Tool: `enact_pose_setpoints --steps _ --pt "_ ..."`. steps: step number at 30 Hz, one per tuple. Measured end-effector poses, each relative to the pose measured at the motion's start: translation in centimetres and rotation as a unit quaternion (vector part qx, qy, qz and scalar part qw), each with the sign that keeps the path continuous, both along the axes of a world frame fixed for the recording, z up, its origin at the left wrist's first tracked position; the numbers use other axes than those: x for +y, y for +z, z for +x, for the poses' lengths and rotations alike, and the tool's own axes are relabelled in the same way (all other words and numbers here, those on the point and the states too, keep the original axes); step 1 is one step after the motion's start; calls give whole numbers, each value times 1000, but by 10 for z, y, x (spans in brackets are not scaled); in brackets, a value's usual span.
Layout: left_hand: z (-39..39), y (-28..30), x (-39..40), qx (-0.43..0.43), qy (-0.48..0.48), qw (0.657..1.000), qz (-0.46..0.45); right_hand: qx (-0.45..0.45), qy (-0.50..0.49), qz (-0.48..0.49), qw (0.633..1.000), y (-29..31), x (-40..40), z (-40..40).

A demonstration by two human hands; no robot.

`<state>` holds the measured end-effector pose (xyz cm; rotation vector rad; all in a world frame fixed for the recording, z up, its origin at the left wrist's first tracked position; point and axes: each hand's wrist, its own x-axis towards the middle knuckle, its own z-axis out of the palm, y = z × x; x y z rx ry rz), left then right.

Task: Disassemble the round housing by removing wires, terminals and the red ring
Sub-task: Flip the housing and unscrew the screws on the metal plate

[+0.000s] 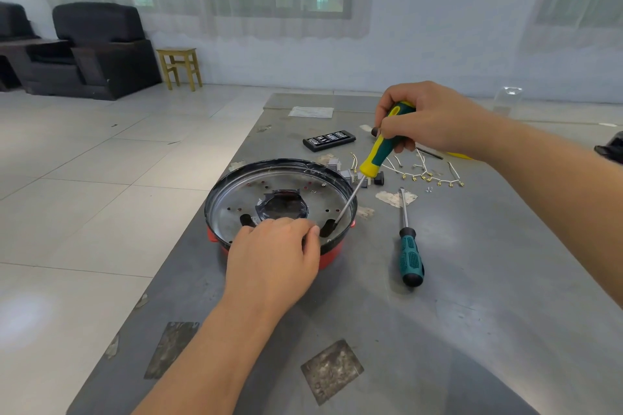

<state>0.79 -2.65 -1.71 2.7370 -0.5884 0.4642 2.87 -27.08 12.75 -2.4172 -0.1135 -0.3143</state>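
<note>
The round housing lies on the grey table, a black-rimmed metal dish with small holes and a dark opening in its middle. Under its near edge shows the red ring. My left hand grips the housing's near rim, fingers curled over the edge. My right hand holds a yellow-and-green screwdriver by the handle. Its shaft slants down into the housing, the tip at a dark slot near the right rim. Removed white wires with brass terminals lie on the table behind the housing.
A second screwdriver with a teal handle lies right of the housing. A black bit case sits farther back. Small grey and black parts rest by the far rim. The table's left edge runs close to the housing.
</note>
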Motion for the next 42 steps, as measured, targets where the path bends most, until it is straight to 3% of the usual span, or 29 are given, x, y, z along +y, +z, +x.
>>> enact_pose_setpoints --steps 4,10,18,27,35,42 --pt "18 12 -1 115 -34 990 -78 -8 -20 12 1000 -4 -6 2" --pt "53 33 -8 207 -150 966 47 2 -50 19 999 -17 -16 6" --pt "66 21 -7 176 -229 957 -2 15 -55 20 998 -23 -18 10" --pt "64 19 -3 195 -198 958 -69 14 -55 26 998 -21 -15 10" --pt "38 16 3 154 -144 937 -280 -99 -48 232 967 -9 -19 5" --pt "12 1 -6 40 -117 924 -361 -223 -85 123 963 -5 -9 -9"
